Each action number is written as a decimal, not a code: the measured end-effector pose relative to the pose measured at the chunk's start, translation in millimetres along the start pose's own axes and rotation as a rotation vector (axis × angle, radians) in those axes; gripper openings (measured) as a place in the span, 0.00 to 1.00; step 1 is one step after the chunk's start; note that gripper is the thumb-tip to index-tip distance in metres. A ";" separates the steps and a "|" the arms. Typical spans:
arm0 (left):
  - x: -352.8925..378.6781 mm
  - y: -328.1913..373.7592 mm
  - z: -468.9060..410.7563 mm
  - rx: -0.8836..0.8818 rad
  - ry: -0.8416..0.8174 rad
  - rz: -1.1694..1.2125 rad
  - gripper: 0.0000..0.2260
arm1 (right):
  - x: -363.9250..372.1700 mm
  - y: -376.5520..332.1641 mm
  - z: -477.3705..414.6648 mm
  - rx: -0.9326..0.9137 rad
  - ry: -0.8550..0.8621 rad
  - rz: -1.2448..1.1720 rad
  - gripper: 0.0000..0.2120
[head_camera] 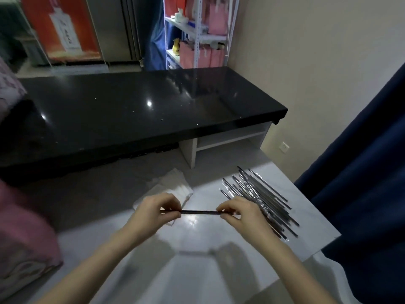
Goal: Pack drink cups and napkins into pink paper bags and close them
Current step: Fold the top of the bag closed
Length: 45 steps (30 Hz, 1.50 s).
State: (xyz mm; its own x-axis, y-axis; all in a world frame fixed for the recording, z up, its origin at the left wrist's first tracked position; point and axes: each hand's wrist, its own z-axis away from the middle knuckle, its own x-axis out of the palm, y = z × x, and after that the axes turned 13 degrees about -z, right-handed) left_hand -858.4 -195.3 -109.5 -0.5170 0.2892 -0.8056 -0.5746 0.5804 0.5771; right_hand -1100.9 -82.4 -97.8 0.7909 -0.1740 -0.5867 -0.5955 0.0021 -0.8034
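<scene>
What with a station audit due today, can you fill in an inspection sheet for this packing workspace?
surface: pale glossy table, glare near its middle.
job's things: white napkins stacked, partly hidden by the left hand; no cups seen; pink mass at the left edge, too blurred to name.
clutter: wrapped straws piled on the table's right side; one dark straw held level above the table.
grips: left hand and right hand each pinch one end of the dark straw.
cables: nothing seen.
surroundings: black counter beyond the table; rack holding pink bags; dark blue curtain at right; wall socket.
</scene>
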 end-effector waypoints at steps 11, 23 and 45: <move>-221.8 -49.7 159.0 -0.103 0.423 -0.107 0.14 | 133.6 -212.4 -36.1 -0.478 -0.129 -0.107 0.13; -307.0 -144.8 311.7 -0.280 0.628 -0.276 0.11 | 287.7 -358.2 -38.5 -0.538 -0.436 0.055 0.13; -291.4 -176.6 330.4 -0.299 0.428 -0.395 0.28 | 282.8 -331.7 -73.6 -0.496 -0.570 0.256 0.16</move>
State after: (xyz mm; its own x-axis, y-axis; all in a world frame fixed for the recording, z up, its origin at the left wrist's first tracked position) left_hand -396.6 -130.6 -20.9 -0.4021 -0.2670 -0.8758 -0.8928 0.3262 0.3105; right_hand -690.1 -204.8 10.2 0.4919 0.3037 -0.8160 -0.6555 -0.4876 -0.5766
